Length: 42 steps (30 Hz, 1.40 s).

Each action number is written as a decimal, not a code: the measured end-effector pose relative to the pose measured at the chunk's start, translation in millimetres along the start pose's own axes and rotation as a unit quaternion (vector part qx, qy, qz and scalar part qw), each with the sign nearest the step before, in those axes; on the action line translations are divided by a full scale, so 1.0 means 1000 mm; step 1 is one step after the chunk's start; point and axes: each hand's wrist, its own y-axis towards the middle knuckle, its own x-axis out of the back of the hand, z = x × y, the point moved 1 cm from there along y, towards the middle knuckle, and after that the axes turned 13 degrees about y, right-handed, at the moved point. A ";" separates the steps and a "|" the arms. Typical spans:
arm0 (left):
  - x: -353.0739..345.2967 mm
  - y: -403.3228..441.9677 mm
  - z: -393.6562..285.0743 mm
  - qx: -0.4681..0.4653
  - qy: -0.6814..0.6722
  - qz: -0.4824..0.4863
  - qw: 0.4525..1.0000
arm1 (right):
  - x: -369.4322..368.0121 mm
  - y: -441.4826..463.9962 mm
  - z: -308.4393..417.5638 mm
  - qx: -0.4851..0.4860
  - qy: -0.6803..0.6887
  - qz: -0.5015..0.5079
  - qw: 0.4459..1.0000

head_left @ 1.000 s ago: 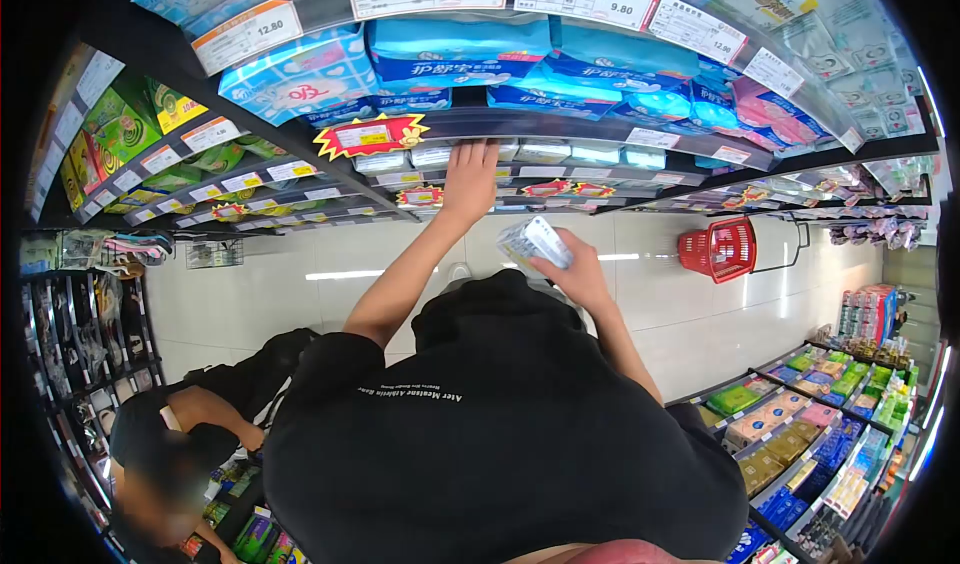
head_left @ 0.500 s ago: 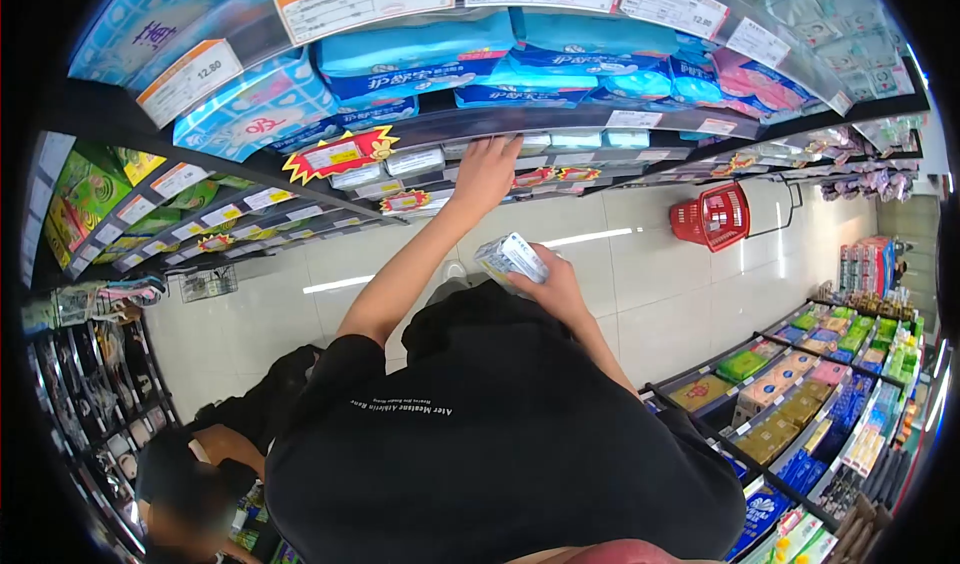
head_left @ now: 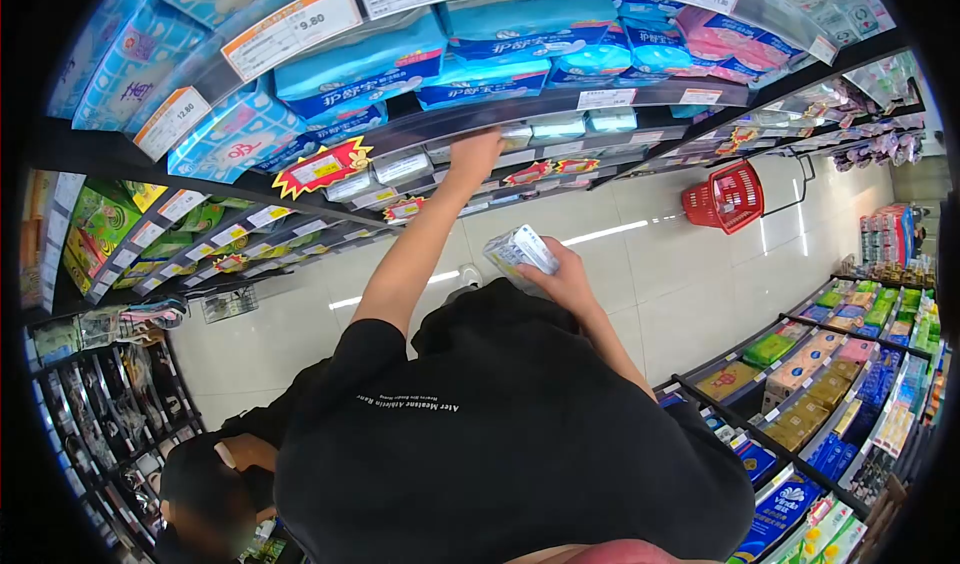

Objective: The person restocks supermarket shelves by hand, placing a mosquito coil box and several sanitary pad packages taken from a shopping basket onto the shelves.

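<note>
Head view shows the left hand [head_left: 477,154] now deeper among pale plastic-wrapped packs [head_left: 403,168], its fingertips hidden, so their spread cannot be told; the right hand's [head_left: 568,276] fingers grip a white-and-grey printed rectangular pack [head_left: 522,251] before the black shirt [head_left: 520,414].

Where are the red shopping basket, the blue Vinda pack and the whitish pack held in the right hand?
Red shopping basket [head_left: 703,211]: head view, on its wall.
Blue Vinda pack [head_left: 783,511]: head view, on its printed face.
Whitish pack [head_left: 522,250]: head view, on its side.

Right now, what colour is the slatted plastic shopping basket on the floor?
The slatted plastic basket is red, best seen in the head view.
</note>
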 end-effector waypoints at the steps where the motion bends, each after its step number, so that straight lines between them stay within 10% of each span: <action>1: -0.001 0.000 -0.002 0.017 0.000 0.006 1.000 | 0.005 0.000 0.000 0.005 0.007 0.003 1.000; 13: 0.051 -0.026 0.000 0.017 -0.001 -0.046 0.999 | 0.048 0.018 -0.004 0.080 0.014 0.039 0.996; 33: 0.050 -0.090 0.131 0.299 0.007 0.037 0.954 | -0.014 0.040 0.011 0.096 -0.075 0.158 0.980; 37: 0.013 -0.109 0.147 0.241 0.131 -0.076 0.959 | -0.047 0.046 0.012 0.100 -0.038 0.183 0.977; 42: 0.034 -0.123 0.161 0.206 -0.045 -0.109 0.971 | -0.079 0.076 0.027 0.133 -0.112 0.190 0.966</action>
